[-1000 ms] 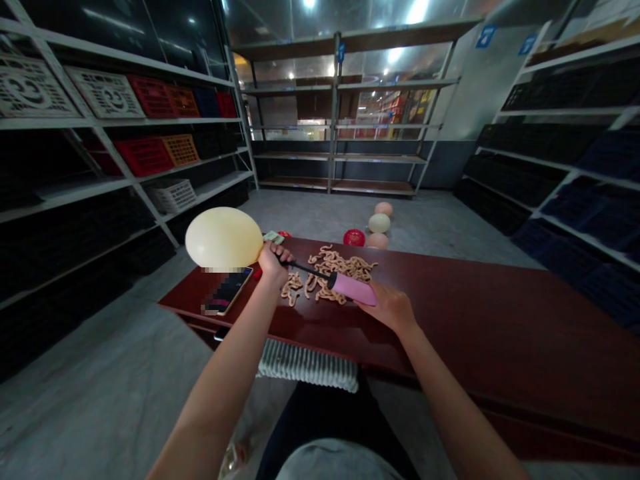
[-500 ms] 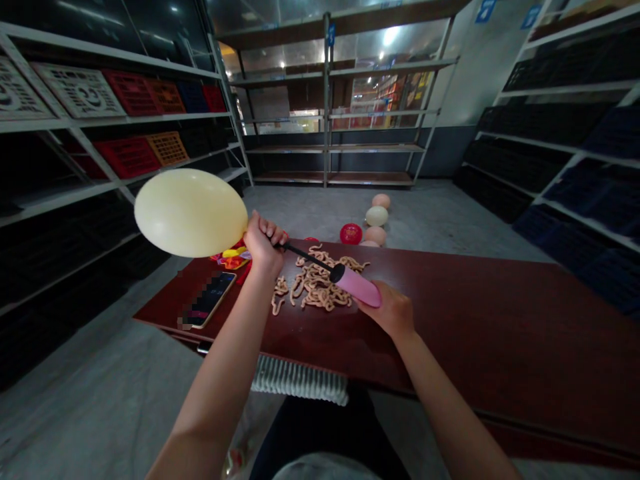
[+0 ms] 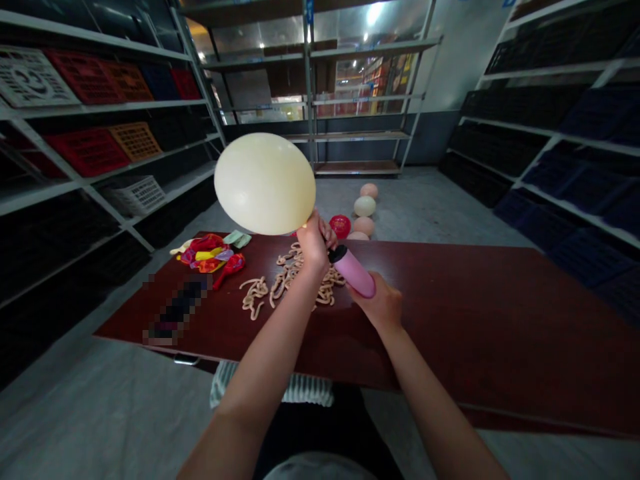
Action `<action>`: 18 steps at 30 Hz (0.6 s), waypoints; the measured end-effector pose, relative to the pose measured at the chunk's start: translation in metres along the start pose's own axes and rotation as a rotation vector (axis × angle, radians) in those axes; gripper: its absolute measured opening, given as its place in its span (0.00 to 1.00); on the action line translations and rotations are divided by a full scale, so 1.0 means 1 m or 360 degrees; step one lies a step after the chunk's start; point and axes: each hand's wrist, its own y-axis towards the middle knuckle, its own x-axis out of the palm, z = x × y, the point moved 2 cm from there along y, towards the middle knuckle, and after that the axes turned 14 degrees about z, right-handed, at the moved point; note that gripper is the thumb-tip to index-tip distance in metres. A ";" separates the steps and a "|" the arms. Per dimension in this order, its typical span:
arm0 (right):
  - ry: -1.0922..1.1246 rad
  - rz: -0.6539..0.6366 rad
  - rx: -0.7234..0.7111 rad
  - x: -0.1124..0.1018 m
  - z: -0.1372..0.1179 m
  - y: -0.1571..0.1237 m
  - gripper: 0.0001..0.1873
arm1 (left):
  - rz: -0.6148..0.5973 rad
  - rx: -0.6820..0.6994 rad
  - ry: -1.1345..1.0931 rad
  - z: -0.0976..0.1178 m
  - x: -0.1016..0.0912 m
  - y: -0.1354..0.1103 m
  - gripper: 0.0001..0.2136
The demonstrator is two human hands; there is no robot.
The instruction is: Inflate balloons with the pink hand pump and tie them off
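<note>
My left hand (image 3: 315,239) is closed around the neck of an inflated pale yellow balloon (image 3: 265,183), pinching it onto the black tip of a pink hand pump (image 3: 353,271). My right hand (image 3: 379,305) grips the pump's pink barrel, which is pushed in close to the left hand. Both hands hover above a dark red table (image 3: 475,313). Just beneath them lies a heap of limp peach balloons (image 3: 280,283).
Bright uninflated balloons (image 3: 210,257) lie at the table's far left, beside a blurred phone (image 3: 175,310). Several inflated balloons (image 3: 364,213) rest on the floor beyond the table. Metal shelves with crates (image 3: 90,143) line both sides. A striped cloth (image 3: 300,390) hangs under the table edge.
The balloon has grown bigger and swung from the left to the middle. The pump's barrel has been pushed in, hiding the black rod. My view has shifted left.
</note>
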 end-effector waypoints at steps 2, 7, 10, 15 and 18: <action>-0.0014 -0.0027 -0.0008 0.000 0.000 0.000 0.25 | 0.0040 -0.0012 -0.0011 -0.003 -0.006 0.002 0.26; 0.0002 -0.0120 -0.0111 0.003 -0.004 0.000 0.25 | 0.0138 -0.0074 -0.0058 0.007 -0.030 0.010 0.23; 0.0002 -0.0172 -0.0233 0.005 -0.008 -0.002 0.24 | 0.0195 -0.0090 -0.0070 0.015 -0.049 0.012 0.21; -0.0050 -0.0230 -0.0448 0.006 -0.012 -0.008 0.23 | 0.0310 -0.0068 -0.0127 0.034 -0.079 0.012 0.18; -0.0074 -0.0246 -0.0526 0.006 -0.013 -0.010 0.23 | 0.0408 -0.0041 -0.0172 0.051 -0.093 0.011 0.17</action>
